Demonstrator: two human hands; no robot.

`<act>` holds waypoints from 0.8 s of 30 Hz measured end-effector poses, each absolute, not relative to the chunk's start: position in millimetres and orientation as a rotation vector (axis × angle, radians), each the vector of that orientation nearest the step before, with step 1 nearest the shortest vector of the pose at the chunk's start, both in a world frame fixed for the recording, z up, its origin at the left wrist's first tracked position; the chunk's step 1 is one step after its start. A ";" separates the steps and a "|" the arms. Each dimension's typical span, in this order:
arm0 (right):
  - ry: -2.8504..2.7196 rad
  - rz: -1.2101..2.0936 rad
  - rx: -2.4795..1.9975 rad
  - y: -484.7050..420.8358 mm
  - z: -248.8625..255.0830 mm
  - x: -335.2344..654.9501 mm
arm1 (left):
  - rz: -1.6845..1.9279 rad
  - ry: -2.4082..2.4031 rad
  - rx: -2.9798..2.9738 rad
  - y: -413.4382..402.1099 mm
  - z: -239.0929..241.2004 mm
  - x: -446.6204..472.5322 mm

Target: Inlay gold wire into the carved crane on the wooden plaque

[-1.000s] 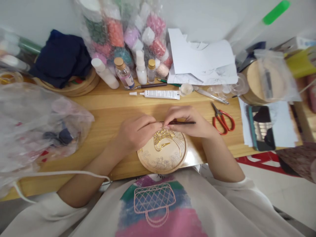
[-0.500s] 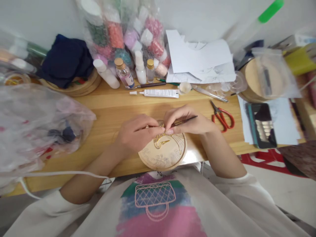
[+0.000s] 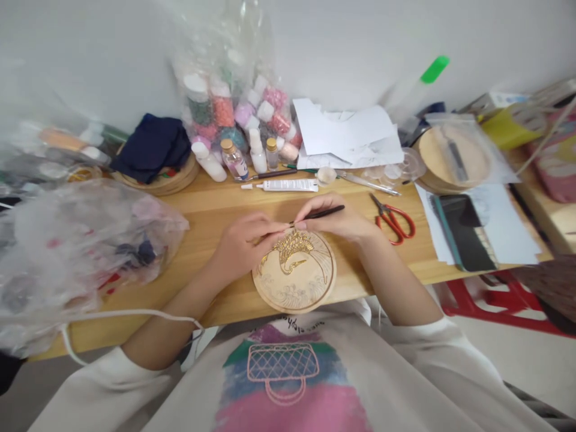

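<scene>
A round pale wooden board (image 3: 270, 293) lies at the table's front edge, with a crane outlined in raised gold wire (image 3: 292, 249) and waves drawn below it. My right hand (image 3: 344, 223) is closed on a slim black tool (image 3: 327, 212), its thin end pointing left at the board's far edge. Whether that tool is a pair of tweezers I cannot tell. My left hand (image 3: 245, 243) reaches over the board's upper left, thumb and fingers pressed together beside the tool's tip. What it pinches is too small to make out.
Red-handled pliers (image 3: 393, 221) lie right of my right hand, and a phone (image 3: 465, 231) rests on papers farther right. A white tube (image 3: 290, 185) and small bottles (image 3: 234, 159) line the back. Plastic bags (image 3: 90, 240) and a white cable (image 3: 135, 312) are at left.
The camera view has shifted, so the back items sit lower. My fingers have moved to the board's far edge, uncovering more of the gold crane, and the black tool lies flatter.
</scene>
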State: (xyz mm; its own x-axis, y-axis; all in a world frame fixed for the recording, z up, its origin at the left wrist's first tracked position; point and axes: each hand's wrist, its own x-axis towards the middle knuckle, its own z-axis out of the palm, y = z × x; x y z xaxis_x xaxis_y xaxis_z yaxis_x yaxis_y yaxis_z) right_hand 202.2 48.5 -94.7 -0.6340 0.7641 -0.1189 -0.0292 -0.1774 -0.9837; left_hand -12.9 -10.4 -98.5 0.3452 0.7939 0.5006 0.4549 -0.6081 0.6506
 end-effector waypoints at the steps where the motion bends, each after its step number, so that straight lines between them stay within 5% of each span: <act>1: -1.570 1.840 -0.877 49.7 -94.8 203.5 | 1.117 1.113 2.200 -10.4 -97.0 -13.3; 11: -1.700 1.538 -0.983 57.8 -99.8 207.8 | 0.809 1.179 2.010 4.5 -104.8 -19.2; 24: -1.532 1.596 -1.087 61.7 -109.2 205.7 | 0.500 1.110 1.750 27.2 -104.1 -21.4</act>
State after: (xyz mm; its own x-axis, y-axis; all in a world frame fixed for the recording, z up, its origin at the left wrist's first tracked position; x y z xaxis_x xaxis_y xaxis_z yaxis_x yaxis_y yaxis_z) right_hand 205.7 61.7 -109.2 -0.4337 0.8931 -0.1193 0.0823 -0.0926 -0.9923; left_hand -21.4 27.2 -104.1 0.5005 0.8534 -0.1456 0.4557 -0.1168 0.8824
